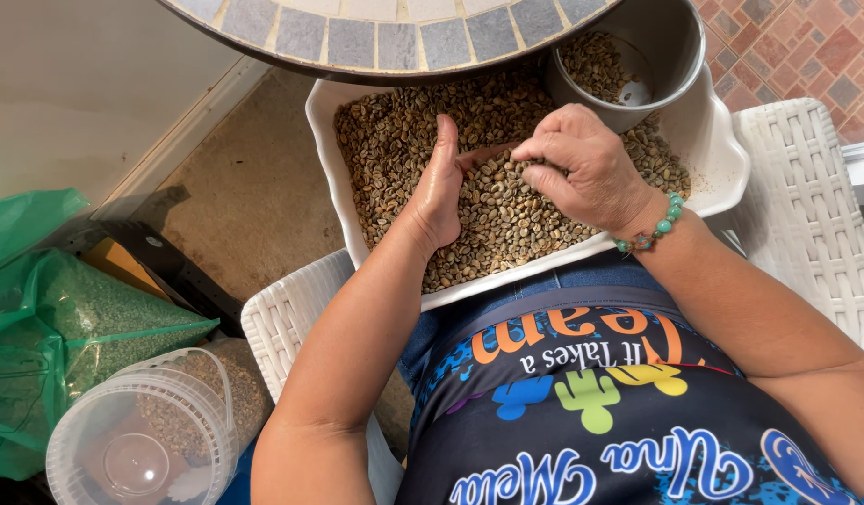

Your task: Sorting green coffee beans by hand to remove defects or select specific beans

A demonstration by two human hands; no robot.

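While the white tray (722, 178) rests across the person's lap, both hands are down in its bed of pale green-brown beans (404, 140), and what matters is how they face each other across a small heap. The left hand (439, 187) stands on its edge, palm turned right, fingers straight and together pointing toward the far side, open like a wall and gripping nothing; its long axis runs near to far. The right hand (582, 164), with a bracelet of green beads (661, 224) at the wrist, comes in from the right, knuckles up, fingers curled down into the beans just beside the left palm; the fingertips are buried, so I cannot tell whether they pinch any beans or only rake them. The heap between the two hands lies to the right of the left palm and under and to the left of the right fingers, and the hands all but touch at the far end. A grey cup (670, 47) holding a few beans sits in the tray's far right corner, nearer the right hand. A tiled round counter (357, 37) overhangs the far edge. On the floor at the near left stand a clear plastic tub (105, 440) and a green bag (39, 299) of beans.
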